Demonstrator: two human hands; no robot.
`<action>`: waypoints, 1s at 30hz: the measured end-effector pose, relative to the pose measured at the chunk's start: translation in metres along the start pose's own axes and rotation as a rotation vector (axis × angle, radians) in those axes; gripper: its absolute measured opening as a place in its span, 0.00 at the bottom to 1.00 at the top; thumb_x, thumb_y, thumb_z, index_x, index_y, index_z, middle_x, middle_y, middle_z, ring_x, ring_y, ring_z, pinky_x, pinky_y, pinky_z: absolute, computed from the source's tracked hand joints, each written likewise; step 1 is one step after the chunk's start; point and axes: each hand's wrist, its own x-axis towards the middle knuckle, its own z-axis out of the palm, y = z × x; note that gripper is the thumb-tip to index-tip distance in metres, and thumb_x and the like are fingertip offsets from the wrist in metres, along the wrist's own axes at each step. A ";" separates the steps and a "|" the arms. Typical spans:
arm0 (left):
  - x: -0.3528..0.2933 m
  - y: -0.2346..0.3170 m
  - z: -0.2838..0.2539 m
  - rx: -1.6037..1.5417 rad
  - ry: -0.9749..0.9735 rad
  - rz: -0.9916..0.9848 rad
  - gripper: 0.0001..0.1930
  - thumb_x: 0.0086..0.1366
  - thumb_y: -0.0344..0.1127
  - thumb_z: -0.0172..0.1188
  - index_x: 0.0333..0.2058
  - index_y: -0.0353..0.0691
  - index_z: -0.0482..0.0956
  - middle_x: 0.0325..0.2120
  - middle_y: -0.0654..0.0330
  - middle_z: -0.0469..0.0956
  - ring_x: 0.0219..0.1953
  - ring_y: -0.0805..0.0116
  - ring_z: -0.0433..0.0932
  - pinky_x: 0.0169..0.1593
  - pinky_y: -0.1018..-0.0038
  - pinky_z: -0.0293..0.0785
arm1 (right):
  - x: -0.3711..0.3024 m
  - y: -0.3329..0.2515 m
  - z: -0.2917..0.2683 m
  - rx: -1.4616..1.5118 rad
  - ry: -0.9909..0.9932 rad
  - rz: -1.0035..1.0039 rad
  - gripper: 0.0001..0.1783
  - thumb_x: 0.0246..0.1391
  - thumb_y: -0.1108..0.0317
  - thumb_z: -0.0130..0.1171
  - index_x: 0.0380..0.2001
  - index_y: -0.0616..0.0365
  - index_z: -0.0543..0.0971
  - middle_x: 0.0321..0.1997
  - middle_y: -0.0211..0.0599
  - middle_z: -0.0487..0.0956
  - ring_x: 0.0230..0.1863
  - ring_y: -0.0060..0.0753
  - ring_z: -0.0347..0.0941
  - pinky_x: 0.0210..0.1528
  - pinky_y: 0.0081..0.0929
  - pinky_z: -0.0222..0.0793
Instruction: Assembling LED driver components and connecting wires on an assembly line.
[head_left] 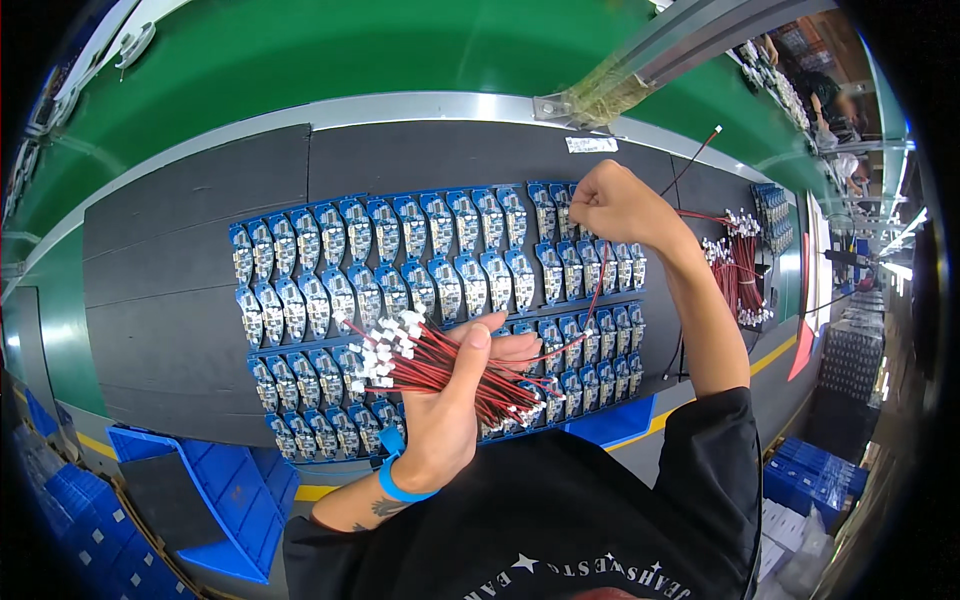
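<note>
Left hand clamped on red-black wire bundle; right hand curled over blue boards, can't tell its grip.

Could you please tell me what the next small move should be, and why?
I would probably have the right hand guide the upper end of the red wire onto the boards beneath: the hand is closed above them, and the wire trails from under it toward the bundle in the left hand. That end itself is hidden.
</note>
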 end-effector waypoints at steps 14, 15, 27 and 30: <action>-0.019 -0.004 -0.014 -0.075 -0.111 0.391 0.18 0.73 0.39 0.36 0.51 0.30 0.61 0.39 0.39 0.77 0.42 0.50 0.79 0.49 0.59 0.75 | 0.018 -0.001 -0.008 -0.058 -0.179 -0.060 0.10 0.38 0.70 0.58 0.18 0.68 0.78 0.10 0.38 0.71 0.14 0.27 0.66 0.18 0.29 0.61; -0.024 -0.006 -0.018 -0.116 -0.160 0.482 0.17 0.73 0.40 0.36 0.51 0.31 0.61 0.38 0.39 0.77 0.42 0.50 0.79 0.49 0.59 0.75 | 0.019 0.000 -0.008 -0.025 -0.172 -0.069 0.10 0.39 0.69 0.58 0.18 0.68 0.79 0.10 0.38 0.71 0.14 0.27 0.66 0.18 0.29 0.61; -0.020 0.012 -0.013 -0.047 -0.251 -0.080 0.11 0.70 0.32 0.47 0.45 0.31 0.68 0.15 0.61 0.71 0.12 0.78 0.65 0.16 0.81 0.61 | -0.117 -0.108 -0.023 0.281 0.249 -0.462 0.07 0.48 0.72 0.61 0.29 0.66 0.80 0.25 0.46 0.78 0.23 0.39 0.75 0.27 0.30 0.69; -0.021 0.009 -0.009 0.012 -0.329 -0.086 0.06 0.69 0.31 0.48 0.42 0.35 0.67 0.18 0.60 0.73 0.12 0.79 0.66 0.15 0.83 0.60 | -0.109 -0.100 0.008 0.354 0.079 -0.568 0.08 0.47 0.72 0.64 0.28 0.66 0.79 0.27 0.45 0.79 0.25 0.35 0.76 0.27 0.27 0.69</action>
